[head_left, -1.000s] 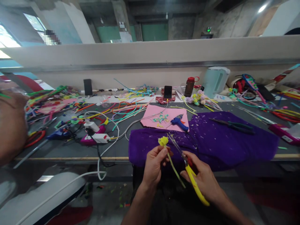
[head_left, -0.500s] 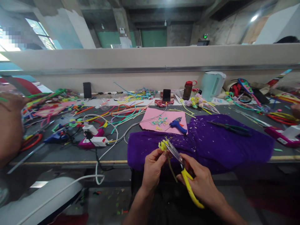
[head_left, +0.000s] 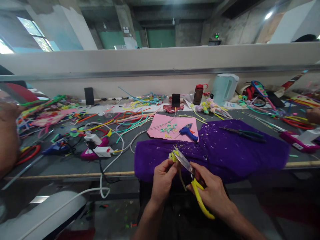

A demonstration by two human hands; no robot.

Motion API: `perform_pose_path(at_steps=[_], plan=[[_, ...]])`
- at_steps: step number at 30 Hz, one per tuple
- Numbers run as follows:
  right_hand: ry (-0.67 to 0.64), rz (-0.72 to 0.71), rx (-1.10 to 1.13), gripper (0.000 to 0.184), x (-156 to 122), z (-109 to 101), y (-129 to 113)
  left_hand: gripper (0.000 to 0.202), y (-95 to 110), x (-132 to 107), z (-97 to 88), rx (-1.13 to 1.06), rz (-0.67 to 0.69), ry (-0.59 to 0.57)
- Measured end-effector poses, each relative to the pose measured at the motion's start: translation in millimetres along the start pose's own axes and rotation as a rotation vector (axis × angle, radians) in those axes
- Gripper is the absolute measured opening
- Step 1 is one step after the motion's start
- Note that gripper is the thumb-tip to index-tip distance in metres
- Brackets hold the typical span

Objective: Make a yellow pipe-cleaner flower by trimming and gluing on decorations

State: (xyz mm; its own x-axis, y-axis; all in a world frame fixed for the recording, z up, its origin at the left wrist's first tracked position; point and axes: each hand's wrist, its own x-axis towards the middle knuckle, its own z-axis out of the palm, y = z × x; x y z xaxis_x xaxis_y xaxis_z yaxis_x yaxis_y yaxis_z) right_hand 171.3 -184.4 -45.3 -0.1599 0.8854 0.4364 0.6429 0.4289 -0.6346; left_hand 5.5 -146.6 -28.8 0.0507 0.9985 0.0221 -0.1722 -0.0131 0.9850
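Between its thumb and fingers my left hand [head_left: 162, 178] pinches a small yellow fuzzy flower [head_left: 173, 155], which looks made of pipe cleaner; its thin stem hangs below. My right hand [head_left: 210, 183] grips yellow-handled scissors [head_left: 200, 200], their blades reaching up and left to the flower. Whether the blades touch it or are fully closed is hard to see. Both hands are over the front edge of a purple cloth [head_left: 240, 156] sprinkled with small clippings. Dark-handled pliers [head_left: 243, 134] lie on the cloth's right part.
A blue glue gun [head_left: 188, 132] rests on a pink sheet [head_left: 156, 125] with small scraps. Left are power strips [head_left: 96, 151], a white cable and pipe cleaners. Behind stand a phone [head_left: 175, 100], a red-capped bottle [head_left: 198, 94] and a kettle [head_left: 225, 89]. Other people's arms [head_left: 8, 140] show at both sides.
The whole view has shifted slightly. My hands keep nearly the same pose, with the scissors still at the yellow flower; their handles have swung a little left.
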Motion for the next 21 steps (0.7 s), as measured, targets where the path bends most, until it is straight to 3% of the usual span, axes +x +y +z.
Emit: perform_pose_path(at_steps=[21], plan=[[-0.020, -0.026, 0.045, 0.054, -2.2, 3.5, 5.6, 0.018, -4.2, -0.7, 1.2, 0.001, -0.029, 0.002]])
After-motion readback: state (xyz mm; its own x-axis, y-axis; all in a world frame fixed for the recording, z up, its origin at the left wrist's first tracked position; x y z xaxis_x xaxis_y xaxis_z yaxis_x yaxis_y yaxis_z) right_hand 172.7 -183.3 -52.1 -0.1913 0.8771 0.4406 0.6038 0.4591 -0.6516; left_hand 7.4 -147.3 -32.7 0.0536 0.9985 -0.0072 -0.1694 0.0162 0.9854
